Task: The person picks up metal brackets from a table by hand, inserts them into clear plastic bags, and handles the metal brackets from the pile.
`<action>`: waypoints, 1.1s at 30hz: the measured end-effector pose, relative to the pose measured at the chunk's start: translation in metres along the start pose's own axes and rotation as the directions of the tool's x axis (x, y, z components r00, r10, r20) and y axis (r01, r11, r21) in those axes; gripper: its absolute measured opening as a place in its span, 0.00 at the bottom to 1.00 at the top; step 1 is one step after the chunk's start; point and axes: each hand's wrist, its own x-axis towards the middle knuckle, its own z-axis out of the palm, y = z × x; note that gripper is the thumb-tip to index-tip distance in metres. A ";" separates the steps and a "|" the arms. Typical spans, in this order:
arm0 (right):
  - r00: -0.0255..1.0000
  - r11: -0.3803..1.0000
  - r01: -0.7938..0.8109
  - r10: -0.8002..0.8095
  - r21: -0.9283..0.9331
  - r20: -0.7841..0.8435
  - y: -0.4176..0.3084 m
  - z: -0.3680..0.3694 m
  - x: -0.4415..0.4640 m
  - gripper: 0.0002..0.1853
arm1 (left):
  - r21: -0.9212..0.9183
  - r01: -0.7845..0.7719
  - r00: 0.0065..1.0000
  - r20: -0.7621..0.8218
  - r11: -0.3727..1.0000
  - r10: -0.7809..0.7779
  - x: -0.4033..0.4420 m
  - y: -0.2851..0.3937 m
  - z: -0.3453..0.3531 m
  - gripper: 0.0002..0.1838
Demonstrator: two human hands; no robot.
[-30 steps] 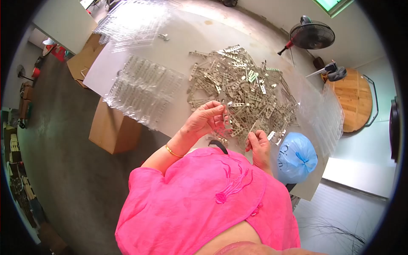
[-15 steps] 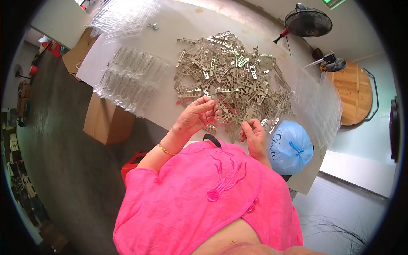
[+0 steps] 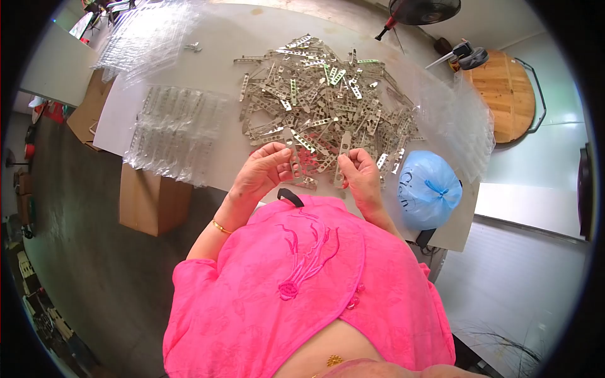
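Note:
My left hand [image 3: 263, 169] pinches a flat perforated metal strip [image 3: 293, 154] between thumb and fingers. Facing it, my right hand [image 3: 361, 177] grips another perforated metal strip [image 3: 345, 145], held roughly upright. The two hands are apart, at the near edge of a large loose pile of similar metal strips [image 3: 315, 94]. Some strips in the pile shine brightly, and a few look reddish close to my left hand.
Filled clear plastic packs [image 3: 173, 132] lie left of the pile on the white table [image 3: 217, 38]. Clear plastic sheets [image 3: 148, 34] are stacked behind them. A tied blue bag [image 3: 428, 189] sits at the right. A cardboard box [image 3: 154, 201] stands below the table's left edge.
The camera view has shifted. Metal strips now show plainly upright in both hands; before, they were hard to make out. My right hand has risen relative to the pile.

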 end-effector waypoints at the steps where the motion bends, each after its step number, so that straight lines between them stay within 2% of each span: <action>1: 1.000 1.000 -0.003 0.003 0.004 0.001 0.002 0.006 0.001 0.07 | 0.006 0.016 1.000 0.010 1.000 -0.016 -0.002 0.005 -0.003 0.01; 7: 0.996 0.986 -0.079 0.071 0.144 0.057 0.005 0.042 0.000 0.07 | 0.007 0.070 0.997 0.027 0.998 -0.070 -0.011 0.032 -0.028 0.02; 10: 0.996 0.991 -0.086 0.083 0.102 0.040 0.002 0.062 -0.004 0.07 | 0.017 0.093 0.995 0.024 0.996 -0.093 -0.012 0.042 -0.040 0.02; 12: 0.998 0.998 -0.065 0.066 -0.019 0.022 0.001 0.074 -0.006 0.08 | 0.028 0.108 0.994 0.016 0.994 -0.108 -0.012 0.048 -0.047 0.02; 13: 0.998 0.998 -0.067 0.067 -0.019 0.012 -0.002 0.079 -0.007 0.08 | 0.043 0.122 0.992 0.038 0.992 -0.124 -0.012 0.052 -0.050 0.02; 15: 0.994 0.987 -0.109 0.105 -0.117 -0.039 -0.009 0.090 -0.009 0.07 | 0.061 0.143 0.987 0.062 0.988 -0.147 -0.011 0.058 -0.055 0.02; 18: 0.989 0.978 -0.133 0.119 -0.164 -0.091 -0.014 0.100 -0.009 0.07 | 0.110 0.206 0.975 0.068 0.972 -0.214 -0.008 0.063 -0.061 0.02; 31: 0.988 0.981 -0.115 0.097 -0.158 -0.118 -0.007 0.097 -0.016 0.07 | 0.155 0.291 0.950 0.073 0.944 -0.305 -0.003 0.063 -0.048 0.04; 33: 0.995 0.988 -0.063 0.051 -0.139 -0.085 -0.007 0.092 -0.016 0.06 | 0.153 0.295 0.950 0.058 0.943 -0.307 -0.002 0.058 -0.045 0.04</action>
